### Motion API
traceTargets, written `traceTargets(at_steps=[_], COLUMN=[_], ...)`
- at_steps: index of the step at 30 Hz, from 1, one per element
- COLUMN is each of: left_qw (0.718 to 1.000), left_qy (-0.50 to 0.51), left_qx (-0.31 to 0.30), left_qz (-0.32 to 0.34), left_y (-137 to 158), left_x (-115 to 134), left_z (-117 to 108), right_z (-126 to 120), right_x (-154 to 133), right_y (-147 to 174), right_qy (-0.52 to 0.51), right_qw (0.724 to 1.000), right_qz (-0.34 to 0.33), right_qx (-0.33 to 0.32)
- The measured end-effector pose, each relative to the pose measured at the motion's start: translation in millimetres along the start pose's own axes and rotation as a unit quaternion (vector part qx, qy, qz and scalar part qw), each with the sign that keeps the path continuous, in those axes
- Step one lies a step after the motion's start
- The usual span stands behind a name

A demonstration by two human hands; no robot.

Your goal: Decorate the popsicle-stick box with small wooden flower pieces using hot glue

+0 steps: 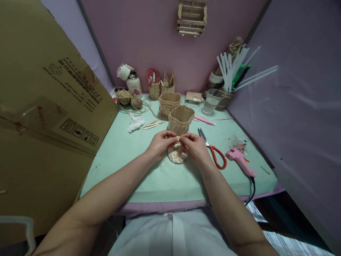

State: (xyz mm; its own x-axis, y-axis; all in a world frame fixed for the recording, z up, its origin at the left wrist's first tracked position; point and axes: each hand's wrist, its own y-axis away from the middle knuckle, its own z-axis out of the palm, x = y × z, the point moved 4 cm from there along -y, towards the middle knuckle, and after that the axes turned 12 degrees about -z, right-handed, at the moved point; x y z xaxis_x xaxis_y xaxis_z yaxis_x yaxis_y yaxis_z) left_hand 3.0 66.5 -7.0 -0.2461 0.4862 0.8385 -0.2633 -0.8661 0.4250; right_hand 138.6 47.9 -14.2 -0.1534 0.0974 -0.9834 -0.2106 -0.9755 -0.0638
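Both hands meet at the middle of the table. Between the fingertips of my left hand [161, 143] and my right hand [195, 145] is a small pale piece [178, 138], pinched from both sides; its kind is too small to make out. Just below the fingers lies a round dish [178, 158] with several pale, flat bits in it. Right behind the hands stands a wooden basket [181, 120] with a scalloped rim, and a second wooden basket [169, 103] is behind it. Red-handled scissors [213, 149] lie beside my right hand.
A pink glue gun [241, 161] lies at the right, its cord over the front edge. A clear cup [211, 101] of liquid stands near a pot of white glue sticks [231, 73]. Twine balls [124, 96], crumpled tissue [135, 122] and wooden sticks [153, 124] lie left. Cardboard [53, 106] borders the left.
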Motion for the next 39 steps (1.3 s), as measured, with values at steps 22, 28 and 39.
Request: traceTargets(at_steps=[22,28,39], left_qw=[0.999,0.998,0.997], left_qy=[-0.035,-0.057,-0.069], left_qx=[0.013,0.01,0.007], left_qz=[0.015,0.018,0.026], left_y=[3,-2,-4], left_x=[2,-1,0], left_z=[4,1,0], right_z=[-15,-54,-69], right_x=[-13,-33,-27], right_y=[7,42,65], right_qy=[0.068,0.36,0.542], right_qw=[0.998,0.924,0.822], right_qz=[-0.018,-0.105,-0.17], right_qx=[-0.004,-0.071,-0.039])
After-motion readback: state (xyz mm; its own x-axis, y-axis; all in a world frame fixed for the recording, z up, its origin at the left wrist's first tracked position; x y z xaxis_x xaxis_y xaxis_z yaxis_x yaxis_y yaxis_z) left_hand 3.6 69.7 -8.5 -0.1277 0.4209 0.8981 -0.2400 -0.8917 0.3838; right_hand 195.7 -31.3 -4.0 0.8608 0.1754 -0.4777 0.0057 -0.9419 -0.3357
